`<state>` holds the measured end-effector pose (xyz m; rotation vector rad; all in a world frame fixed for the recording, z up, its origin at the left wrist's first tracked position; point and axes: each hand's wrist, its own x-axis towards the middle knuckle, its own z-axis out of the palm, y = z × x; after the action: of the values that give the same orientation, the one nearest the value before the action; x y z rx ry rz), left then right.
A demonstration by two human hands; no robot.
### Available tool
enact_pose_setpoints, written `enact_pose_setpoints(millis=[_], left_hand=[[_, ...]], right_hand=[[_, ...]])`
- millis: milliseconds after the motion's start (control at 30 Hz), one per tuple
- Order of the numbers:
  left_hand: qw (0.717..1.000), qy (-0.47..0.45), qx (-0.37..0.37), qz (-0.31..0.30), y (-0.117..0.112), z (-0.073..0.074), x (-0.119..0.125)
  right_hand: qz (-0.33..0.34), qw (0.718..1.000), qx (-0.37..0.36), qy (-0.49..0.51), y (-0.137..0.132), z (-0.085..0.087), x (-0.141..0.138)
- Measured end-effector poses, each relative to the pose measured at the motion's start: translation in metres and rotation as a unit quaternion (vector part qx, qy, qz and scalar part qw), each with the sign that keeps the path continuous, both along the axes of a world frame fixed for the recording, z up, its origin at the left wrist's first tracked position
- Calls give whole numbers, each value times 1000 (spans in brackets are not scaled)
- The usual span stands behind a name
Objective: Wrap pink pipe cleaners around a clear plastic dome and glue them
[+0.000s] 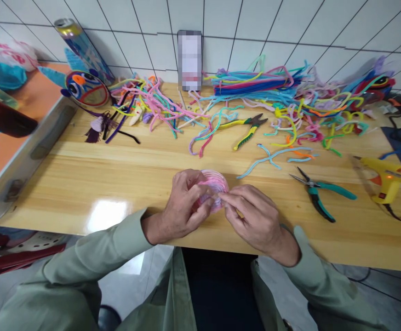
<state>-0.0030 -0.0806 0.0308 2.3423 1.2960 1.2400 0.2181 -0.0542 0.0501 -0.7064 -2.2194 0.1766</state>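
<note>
A round coil of pink and lilac pipe cleaners (217,180) is between my hands, just above the near part of the wooden table. My left hand (190,202) grips its left side, fingers bent over the coil. With thumb and fingertips pinched together, my right hand (252,214) is at the coil's right edge; what sits in that pinch is too small to make out. Light blue pipe cleaner pieces (272,158) lie just beyond my right hand. Teal-handled pliers (316,191) rest to its right, jaws apart.
Yellow-green pliers (250,128) lie farther back. A yellow glue gun (386,179) with a lit orange light stands at right. Bundled pipe cleaners (255,85) and a phone (190,59) are by the tiled wall. A can (83,50) and a decorated pipe cleaner face (88,89) stand back left.
</note>
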Motion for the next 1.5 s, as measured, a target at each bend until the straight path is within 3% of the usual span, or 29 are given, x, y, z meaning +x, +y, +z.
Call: enact_pose_setpoints(millis=[500, 733, 1000, 1500], left_hand=[[1000, 31, -4, 2, 2, 3, -3], [998, 35, -1, -42, 9, 10, -8], [995, 9, -34, -93, 13, 6, -12], [1000, 17, -1, -18, 6, 6, -4]], right_hand=[[-8, 1000, -10, -14, 1, 4, -2], [-4, 999, -21, -29, 3, 6, 1], [7, 999, -47, -10, 6, 5, 0], [-4, 998, -56, 2, 3, 6, 0]])
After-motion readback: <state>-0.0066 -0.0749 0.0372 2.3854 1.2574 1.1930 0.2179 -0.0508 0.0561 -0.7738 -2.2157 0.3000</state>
